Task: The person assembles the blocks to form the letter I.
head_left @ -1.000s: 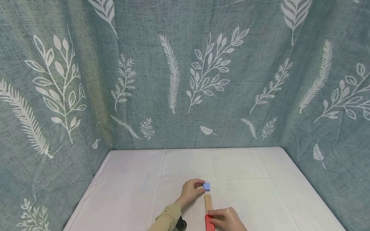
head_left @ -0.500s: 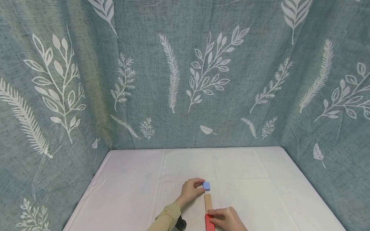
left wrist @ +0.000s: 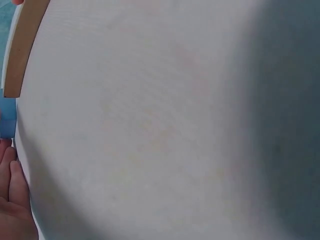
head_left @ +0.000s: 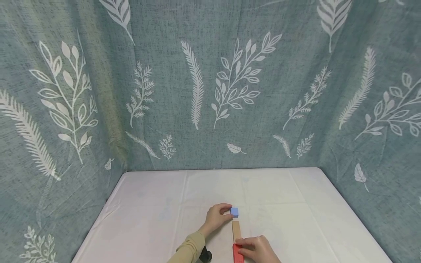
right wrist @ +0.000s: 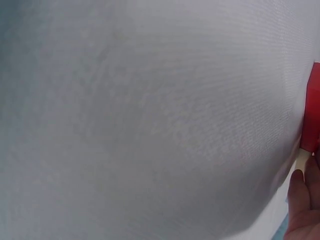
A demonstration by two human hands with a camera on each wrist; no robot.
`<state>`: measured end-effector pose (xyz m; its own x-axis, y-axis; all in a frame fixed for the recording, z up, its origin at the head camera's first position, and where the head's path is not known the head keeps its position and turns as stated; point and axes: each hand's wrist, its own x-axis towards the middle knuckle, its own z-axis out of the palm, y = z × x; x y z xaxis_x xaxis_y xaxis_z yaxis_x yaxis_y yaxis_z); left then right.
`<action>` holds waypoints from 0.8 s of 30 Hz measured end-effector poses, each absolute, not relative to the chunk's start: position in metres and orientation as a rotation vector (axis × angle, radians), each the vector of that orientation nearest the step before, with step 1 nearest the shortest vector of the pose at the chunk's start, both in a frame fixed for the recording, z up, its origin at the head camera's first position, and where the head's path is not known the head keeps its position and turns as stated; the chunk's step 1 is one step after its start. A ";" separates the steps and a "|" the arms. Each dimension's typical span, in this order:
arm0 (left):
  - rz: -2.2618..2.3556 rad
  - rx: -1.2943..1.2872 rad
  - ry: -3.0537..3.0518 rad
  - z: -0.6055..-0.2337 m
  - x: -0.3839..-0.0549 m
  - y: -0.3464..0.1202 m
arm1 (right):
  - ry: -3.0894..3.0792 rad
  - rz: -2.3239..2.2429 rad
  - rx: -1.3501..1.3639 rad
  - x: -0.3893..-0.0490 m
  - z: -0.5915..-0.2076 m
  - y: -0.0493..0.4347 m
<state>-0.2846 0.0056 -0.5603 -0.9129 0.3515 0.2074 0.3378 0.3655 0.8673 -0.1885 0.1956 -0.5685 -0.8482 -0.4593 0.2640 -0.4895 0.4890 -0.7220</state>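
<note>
A small blue block (head_left: 234, 212) lies on the white cloth, pinched between the thumb and fingers of my left hand (head_left: 215, 217). Just nearer to me is a long tan wooden block (head_left: 236, 232), a narrow gap separating it from the blue one. End to end with the wooden block sits a red block (head_left: 238, 254), cut off by the bottom of the head view. My right hand (head_left: 258, 248) pinches the red block near its far end, fingertips at the seam with the wood. At the left wrist view's edge, the blue block (left wrist: 7, 117) shows beside the fingers.
White cloth covers the table (head_left: 148, 204). Around it hangs a green-grey curtain (head_left: 171, 91) with white leaf prints, along the back and both sides. A black round object (head_left: 205, 255) shows beside the left sleeve (head_left: 189, 248).
</note>
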 end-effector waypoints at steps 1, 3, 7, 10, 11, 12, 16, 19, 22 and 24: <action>1.650 0.645 2.582 -0.560 -0.285 0.006 | -2.686 1.319 0.851 -0.189 -0.568 0.196; 1.679 0.621 2.574 -0.559 -0.285 0.006 | -2.687 1.318 0.853 -0.191 -0.568 0.196; 1.698 0.525 2.643 -0.556 -0.283 0.009 | -2.704 1.313 0.864 -0.195 -0.568 0.198; 1.720 0.431 2.708 -0.556 -0.281 0.010 | -2.738 1.296 0.858 -0.197 -0.568 0.201; 1.734 0.395 2.727 -0.556 -0.281 0.010 | -2.752 1.289 0.856 -0.197 -0.567 0.202; 1.758 0.361 2.734 -0.555 -0.282 0.010 | -2.769 1.284 0.845 -0.197 -0.566 0.203; 1.838 0.291 2.781 -0.546 -0.289 0.005 | -2.849 1.313 0.779 -0.200 -0.561 0.205; 1.836 0.299 2.844 -0.537 -0.298 -0.005 | -2.882 1.294 0.761 -0.203 -0.558 0.204; 1.775 0.298 2.919 -0.529 -0.305 -0.018 | -2.915 1.245 0.762 -0.205 -0.557 0.205; 1.719 0.280 2.979 -0.525 -0.310 -0.029 | -2.944 1.201 0.764 -0.206 -0.556 0.205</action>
<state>-0.3101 -0.0293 -0.5250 -0.9397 -0.0148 0.3417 0.2883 0.5028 0.8149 -0.2058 0.2049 -0.5560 -0.8829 -0.4662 0.0559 -0.3722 0.6223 -0.6887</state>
